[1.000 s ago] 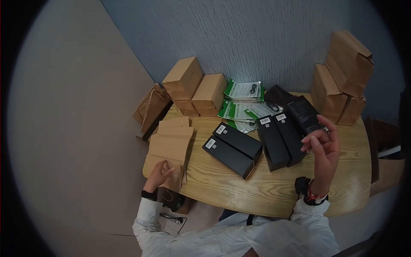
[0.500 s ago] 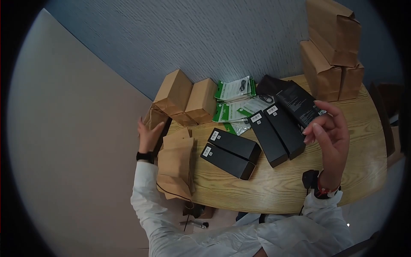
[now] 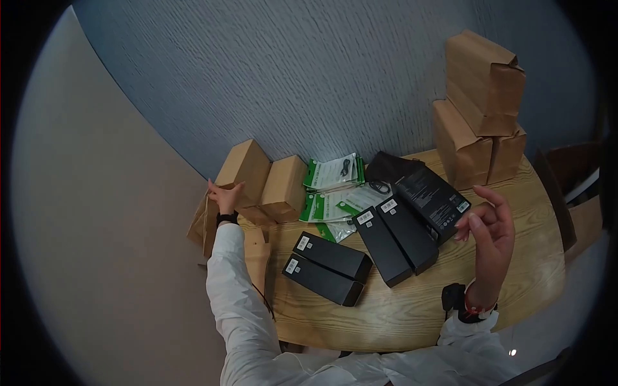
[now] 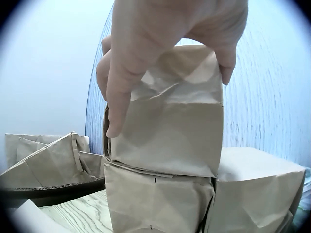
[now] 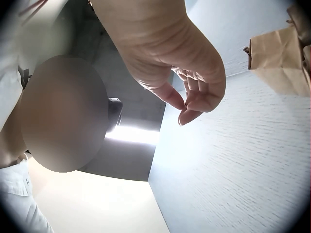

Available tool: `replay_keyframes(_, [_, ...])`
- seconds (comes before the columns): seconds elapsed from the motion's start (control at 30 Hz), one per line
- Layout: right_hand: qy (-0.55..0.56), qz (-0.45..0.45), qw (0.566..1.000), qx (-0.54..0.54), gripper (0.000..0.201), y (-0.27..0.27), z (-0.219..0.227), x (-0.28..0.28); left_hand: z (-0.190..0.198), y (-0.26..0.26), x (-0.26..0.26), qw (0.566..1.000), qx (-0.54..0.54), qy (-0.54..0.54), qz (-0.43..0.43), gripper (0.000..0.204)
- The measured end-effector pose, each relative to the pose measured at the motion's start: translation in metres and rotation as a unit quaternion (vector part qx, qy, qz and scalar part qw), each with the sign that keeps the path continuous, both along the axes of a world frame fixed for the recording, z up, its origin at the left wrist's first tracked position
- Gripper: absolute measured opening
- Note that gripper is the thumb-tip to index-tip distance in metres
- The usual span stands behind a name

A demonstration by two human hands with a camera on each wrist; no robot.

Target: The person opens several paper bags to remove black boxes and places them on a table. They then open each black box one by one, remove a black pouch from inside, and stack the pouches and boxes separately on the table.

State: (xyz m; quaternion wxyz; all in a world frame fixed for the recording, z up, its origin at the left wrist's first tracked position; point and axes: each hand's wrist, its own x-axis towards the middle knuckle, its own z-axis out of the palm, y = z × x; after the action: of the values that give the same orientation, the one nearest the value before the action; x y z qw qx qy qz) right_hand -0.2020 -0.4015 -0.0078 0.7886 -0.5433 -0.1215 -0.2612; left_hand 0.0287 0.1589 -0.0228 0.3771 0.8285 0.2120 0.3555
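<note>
My left hand (image 3: pixel 226 199) is at the near end of the upper brown paper package (image 3: pixel 243 168) at the table's far left. In the left wrist view, that hand (image 4: pixel 160 34) spans the package (image 4: pixel 167 131), fingers down its left side and thumb against its right. It stands on a lower package (image 4: pixel 158 199), with another (image 4: pixel 257 194) alongside. My right hand (image 3: pixel 493 241) hovers over the table's right side, its fingers loosely curled around nothing. In the right wrist view, the hand (image 5: pixel 180 58) is also empty.
Several black boxes (image 3: pixel 325 280) lie mid-table, near green-and-white cable packets (image 3: pixel 331 172). Brown packages (image 3: pixel 486 83) are stacked at the back right. Flat paper bags (image 3: pixel 257 260) lie at the left, partly behind my sleeve. A textured wall (image 3: pixel 322 77) stands behind.
My left hand has gone from the flat paper bags, past the folded bags at the left edge, to the upper package. The right hand remains raised and empty. The head view has shifted.
</note>
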Motion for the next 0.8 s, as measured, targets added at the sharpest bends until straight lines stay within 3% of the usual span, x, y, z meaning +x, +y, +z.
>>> replay_keyframes(0.27, [0.010,0.003,1.000,-0.011,0.036,0.005,0.000,0.000,-0.010,0.012,0.009,0.994,0.105,0.028,-0.009,0.099])
replay_keyframes(0.37, [0.017,0.004,1.000,-0.003,0.036,0.008,0.002,-0.001,-0.010,-0.006,0.006,0.993,0.084,0.061,0.048,0.098])
replay_keyframes(0.47, [0.012,0.021,1.000,-0.015,0.035,0.011,0.005,-0.002,-0.008,-0.015,0.002,0.995,0.074,0.050,0.037,0.098])
replay_keyframes(0.73, [0.021,0.040,0.999,-0.009,0.034,0.008,0.004,0.001,-0.009,-0.015,0.004,0.994,0.059,-0.043,0.080,0.086])
replay_keyframes(0.8, [0.021,0.039,0.999,-0.020,0.034,0.005,0.001,0.002,0.001,-0.017,-0.003,0.995,-0.004,-0.078,0.068,0.082])
